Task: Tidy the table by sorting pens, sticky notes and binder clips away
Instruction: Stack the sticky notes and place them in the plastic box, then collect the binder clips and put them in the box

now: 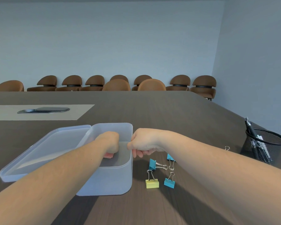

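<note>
A translucent plastic box (107,181) stands open on the dark table, its lid (39,151) lying flat to the left. My left hand (109,140) reaches down inside the box, fingers curled on a pink pad of sticky notes (109,155) that rests on the box floor, mostly hidden under the hand. My right hand (144,142) pinches the box's right rim. Right of the box lie several binder clips: blue ones (152,164) (169,182), a yellow one (152,183), and another blue one (169,157) partly under my right forearm.
A black mesh pen holder (263,146) with pens (250,127) stands at the right table edge. A wire handle of one more clip (227,148) shows beside it. A cable hatch (44,109) sits far left. Brown chairs (117,83) line the far side.
</note>
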The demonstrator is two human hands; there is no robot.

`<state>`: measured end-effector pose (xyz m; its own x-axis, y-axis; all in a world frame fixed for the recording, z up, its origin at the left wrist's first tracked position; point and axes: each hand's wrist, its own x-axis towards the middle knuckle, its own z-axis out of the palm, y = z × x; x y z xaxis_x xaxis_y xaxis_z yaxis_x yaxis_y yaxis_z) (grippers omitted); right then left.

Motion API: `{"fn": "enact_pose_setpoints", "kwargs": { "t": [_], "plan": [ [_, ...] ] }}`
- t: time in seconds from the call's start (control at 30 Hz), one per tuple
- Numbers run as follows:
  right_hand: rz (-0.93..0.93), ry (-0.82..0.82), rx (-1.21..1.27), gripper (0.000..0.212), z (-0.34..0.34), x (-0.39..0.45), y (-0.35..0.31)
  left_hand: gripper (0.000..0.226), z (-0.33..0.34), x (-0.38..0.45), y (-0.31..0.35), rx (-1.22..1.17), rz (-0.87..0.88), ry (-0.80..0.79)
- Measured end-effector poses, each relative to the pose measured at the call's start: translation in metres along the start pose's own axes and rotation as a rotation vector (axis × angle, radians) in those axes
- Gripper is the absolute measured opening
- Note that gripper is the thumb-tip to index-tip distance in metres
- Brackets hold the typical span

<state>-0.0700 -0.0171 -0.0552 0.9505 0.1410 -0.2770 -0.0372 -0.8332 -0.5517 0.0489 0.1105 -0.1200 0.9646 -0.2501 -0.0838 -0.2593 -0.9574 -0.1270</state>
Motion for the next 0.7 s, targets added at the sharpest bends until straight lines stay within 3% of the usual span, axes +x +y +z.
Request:
{"fn": "enact_pose_setpoints", "kwargs": {
  "t": [0.2,0.33,0.47,0.6,0.7],
  "plan": [
    [0.006,-0.041,0.020,0.039,-0.003,-0.004,0.001,0.012,-0.031,-0.013,0.004,-0.011,-0.017,-0.011],
    [0.007,0.002,0.025,0.050,-0.012,-0.022,0.009,0.007,-0.063,-0.036,0.015,-0.111,-0.024,0.160],
    [0.034,0.080,-0.095,0.039,-0.021,-0.048,0.036,0.013,-0.080,-0.066,0.052,-0.339,0.123,0.301],
    [0.076,0.256,-0.168,0.027,-0.027,-0.072,0.080,0.019,-0.075,-0.099,0.100,-0.498,0.369,0.040],
    [0.126,0.313,-0.174,0.023,-0.029,-0.084,0.123,0.043,-0.064,-0.110,0.122,-0.345,0.333,-0.224]
  ]
}}
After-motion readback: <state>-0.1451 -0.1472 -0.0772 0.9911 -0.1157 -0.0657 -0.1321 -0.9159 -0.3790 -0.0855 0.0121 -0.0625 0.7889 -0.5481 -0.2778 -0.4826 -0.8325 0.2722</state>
